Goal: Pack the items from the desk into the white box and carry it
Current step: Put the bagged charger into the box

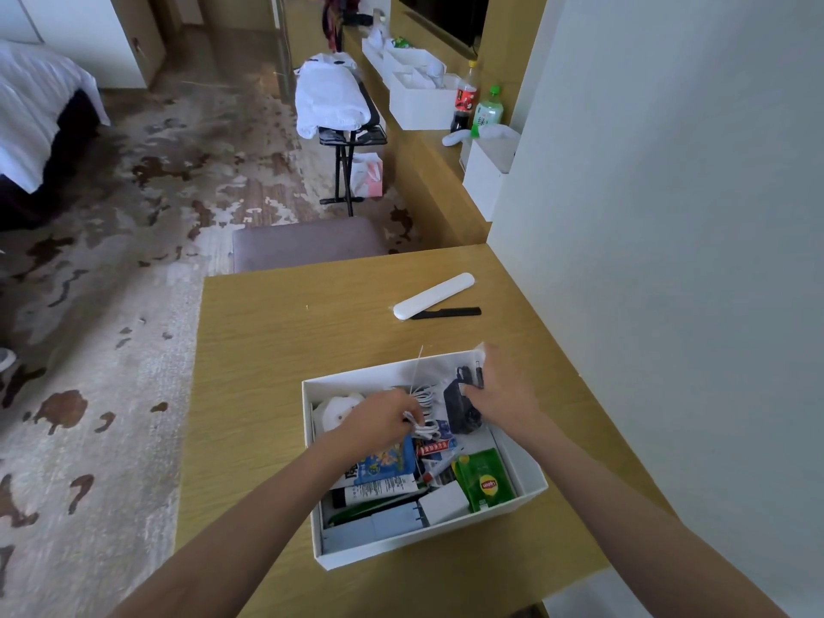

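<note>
The white box [530, 477] sits on the wooden desk [285, 332], filled with several items: a green Lipton tea packet [486, 481], a blue packet [383, 463], a white tube and small white boxes. My left hand [379, 419] is inside the box, pinching a coiled white cable [426, 405]. My right hand [504, 394] grips a black power adapter [461, 405] at the box's far right corner. Beyond the box on the desk lie a long white case [434, 295] and a black comb [448, 313].
A grey padded stool [307, 243] stands at the desk's far edge. A white wall [669, 216] borders the desk on the right. Farther back are a luggage rack with white cloth [332, 100], white boxes and two bottles [477, 100] on a counter, and a bed [35, 109] at left.
</note>
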